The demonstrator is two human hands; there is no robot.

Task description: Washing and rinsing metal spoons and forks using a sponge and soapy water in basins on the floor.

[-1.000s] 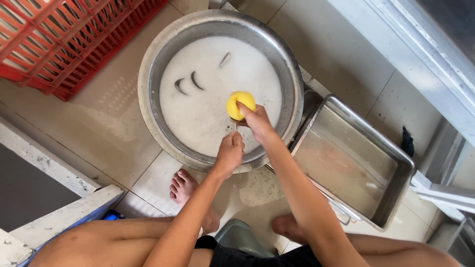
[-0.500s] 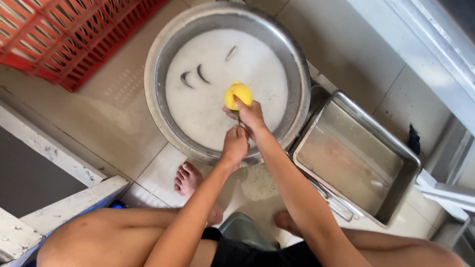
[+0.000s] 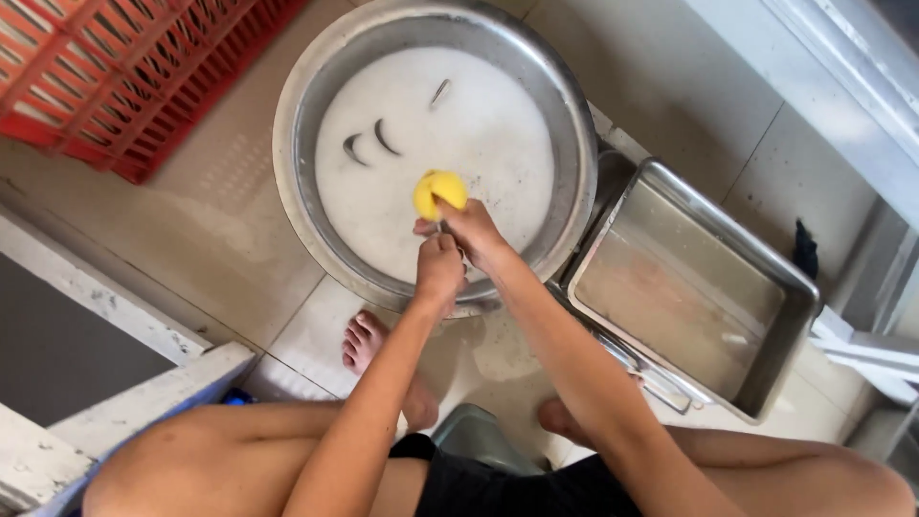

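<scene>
A round metal basin (image 3: 287,144) full of white soapy water stands on the tiled floor in front of me. My right hand (image 3: 474,235) grips a yellow sponge (image 3: 438,191) over the basin's near side. My left hand (image 3: 438,268) is closed on a small metal utensil just below the sponge; most of the utensil is hidden by my fingers. Curved metal handles (image 3: 369,144) and another piece (image 3: 439,92) poke out of the foam further in.
A rectangular metal tray (image 3: 766,268) with shallow water sits to the right of the basin. A red plastic crate (image 3: 115,77) is at the upper left. My bare feet (image 3: 369,345) rest on the tiles below the basin. A grey step edge (image 3: 124,325) runs on the left.
Both hands have stayed together at the basin's near side with the sponge against the utensil. The view has shifted slightly, and the sponge sits a little lower against my hands.
</scene>
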